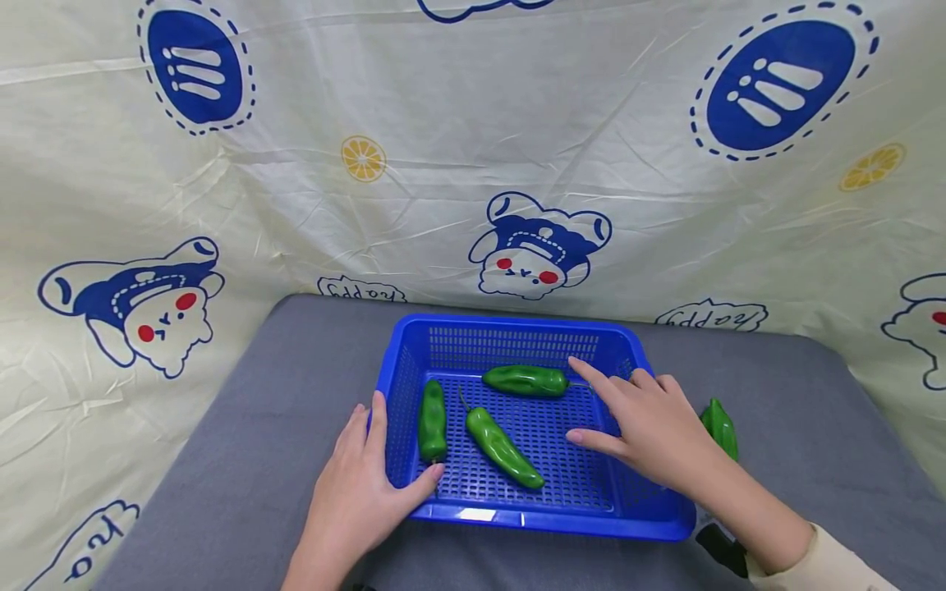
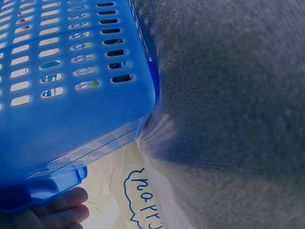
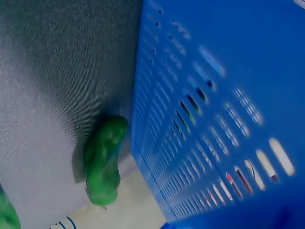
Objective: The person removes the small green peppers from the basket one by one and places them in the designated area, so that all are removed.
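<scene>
A blue plastic basket (image 1: 495, 519) with slotted walls holds three green peppers: one upright along the left (image 1: 432, 421), one slanting in the middle (image 1: 505, 448), one crosswise at the back (image 1: 525, 381). My left hand (image 1: 362, 484) holds the basket's left front corner, thumb over the rim by the left pepper's stem, fingers along the outer wall. Above the right rim is my right hand (image 1: 654, 423), index finger and thumb stretched over the inside, the fingertip near the back pepper's stem. It grips nothing. The left wrist view shows fingertips (image 2: 71, 198) beside the rim.
Outside the basket on the right, a green pepper (image 1: 720, 428) lies partly behind my right forearm. In the right wrist view, one pepper (image 3: 104, 160) and part of another (image 3: 7, 212) lie on the grey cloth (image 3: 47, 95). A printed sheet (image 1: 443, 230) hangs behind.
</scene>
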Tool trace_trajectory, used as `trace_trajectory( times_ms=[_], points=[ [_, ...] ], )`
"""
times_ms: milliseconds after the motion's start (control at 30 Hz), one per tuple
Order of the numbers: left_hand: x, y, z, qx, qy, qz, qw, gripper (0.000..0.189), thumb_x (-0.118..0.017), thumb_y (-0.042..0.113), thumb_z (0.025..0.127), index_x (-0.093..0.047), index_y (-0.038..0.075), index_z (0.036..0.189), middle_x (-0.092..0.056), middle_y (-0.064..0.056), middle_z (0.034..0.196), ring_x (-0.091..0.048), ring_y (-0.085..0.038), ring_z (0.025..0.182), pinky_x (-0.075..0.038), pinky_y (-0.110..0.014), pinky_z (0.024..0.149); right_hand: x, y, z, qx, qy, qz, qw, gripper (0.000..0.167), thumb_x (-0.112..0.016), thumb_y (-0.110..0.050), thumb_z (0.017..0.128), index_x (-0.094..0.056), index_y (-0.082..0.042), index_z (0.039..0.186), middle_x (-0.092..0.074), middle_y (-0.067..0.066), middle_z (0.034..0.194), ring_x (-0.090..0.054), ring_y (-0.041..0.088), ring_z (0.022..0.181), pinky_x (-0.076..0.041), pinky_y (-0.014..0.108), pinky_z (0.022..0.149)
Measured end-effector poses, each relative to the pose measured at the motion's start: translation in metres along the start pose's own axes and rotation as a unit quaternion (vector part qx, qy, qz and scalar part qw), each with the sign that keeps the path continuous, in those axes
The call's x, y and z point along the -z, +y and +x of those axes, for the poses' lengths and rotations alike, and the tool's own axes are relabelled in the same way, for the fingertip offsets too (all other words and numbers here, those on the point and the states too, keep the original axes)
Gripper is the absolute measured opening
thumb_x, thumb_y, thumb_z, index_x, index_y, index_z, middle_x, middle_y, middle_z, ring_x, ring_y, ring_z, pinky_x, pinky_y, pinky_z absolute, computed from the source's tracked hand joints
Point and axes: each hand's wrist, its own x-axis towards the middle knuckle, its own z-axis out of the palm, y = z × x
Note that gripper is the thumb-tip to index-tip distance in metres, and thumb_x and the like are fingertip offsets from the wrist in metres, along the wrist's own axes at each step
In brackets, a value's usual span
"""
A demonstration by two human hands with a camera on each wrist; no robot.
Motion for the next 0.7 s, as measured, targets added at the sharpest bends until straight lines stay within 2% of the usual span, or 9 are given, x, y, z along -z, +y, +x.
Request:
trace_trajectory(
  times_ms=[33, 100, 233, 333, 533, 700],
  points=[
    [0.000, 0.000, 0.000, 0.000, 0.000, 0.000, 1.0000, 0.117, -0.064, 0.075, 0.076, -0.014, 0.011, 0.160, -0.027, -0.023, 0.161, -0.029, -0.041, 0.149, -0.034, -0.060, 0.114, -0.002, -0.001, 0.001, 0.003, -0.004, -0.002, 1.0000, 0.098, -0.033, -0.089, 0.080, -0.030, -0.028, 0.157, -0.070, 0.010, 0.125, -0.059, 0.039, 0.115, -0.040, 0.061, 0.091],
    [0.000, 0.000, 0.000, 0.000, -0.001, 0.000, 1.0000, 0.118, -0.064, 0.076, 0.076, -0.014, 0.011, 0.160, -0.027, -0.023, 0.161, -0.029, -0.041, 0.148, -0.034, -0.060, 0.114, -0.007, -0.003, 0.004, 0.009, -0.007, -0.006, 0.9999, 0.098, -0.036, -0.088, 0.080, -0.030, -0.028, 0.157, -0.070, 0.011, 0.123, -0.059, 0.040, 0.116, -0.040, 0.063, 0.093],
    [0.001, 0.000, 0.000, -0.002, 0.000, -0.002, 1.0000, 0.117, -0.064, 0.076, 0.076, -0.016, 0.011, 0.160, -0.029, -0.024, 0.160, -0.030, -0.041, 0.148, -0.035, -0.059, 0.113, -0.017, -0.006, 0.006, 0.025, -0.005, -0.025, 0.9994, 0.095, -0.053, -0.080, 0.081, -0.031, -0.027, 0.157, -0.072, 0.010, 0.118, -0.060, 0.040, 0.114, -0.039, 0.063, 0.094],
    [0.001, -0.001, 0.000, -0.002, 0.000, -0.004, 1.0000, 0.116, -0.064, 0.076, 0.076, -0.016, 0.011, 0.160, -0.029, -0.024, 0.160, -0.031, -0.041, 0.148, -0.036, -0.058, 0.113, -0.023, -0.009, 0.007, 0.037, -0.003, -0.053, 0.9979, 0.095, -0.059, -0.076, 0.080, -0.032, -0.027, 0.156, -0.073, 0.009, 0.115, -0.061, 0.038, 0.110, -0.039, 0.061, 0.092],
    [0.001, -0.001, 0.000, -0.002, -0.001, -0.006, 1.0000, 0.117, -0.065, 0.075, 0.075, -0.015, 0.011, 0.160, -0.027, -0.023, 0.161, -0.029, -0.040, 0.149, -0.035, -0.058, 0.114, -0.031, -0.010, 0.005, 0.056, -0.025, -0.117, 0.9912, 0.102, -0.057, -0.082, 0.073, -0.039, -0.023, 0.153, -0.074, 0.008, 0.096, -0.060, 0.031, 0.094, -0.039, 0.053, 0.087],
    [0.001, -0.001, 0.000, -0.003, 0.004, -0.006, 1.0000, 0.117, -0.065, 0.075, 0.075, -0.016, 0.011, 0.160, -0.028, -0.024, 0.160, -0.030, -0.040, 0.148, -0.036, -0.058, 0.113, -0.035, -0.010, 0.006, 0.058, -0.067, -0.123, 0.9885, 0.112, -0.061, -0.083, 0.066, -0.038, -0.018, 0.153, -0.074, 0.011, 0.097, -0.061, 0.037, 0.106, -0.038, 0.059, 0.100]
  ],
)
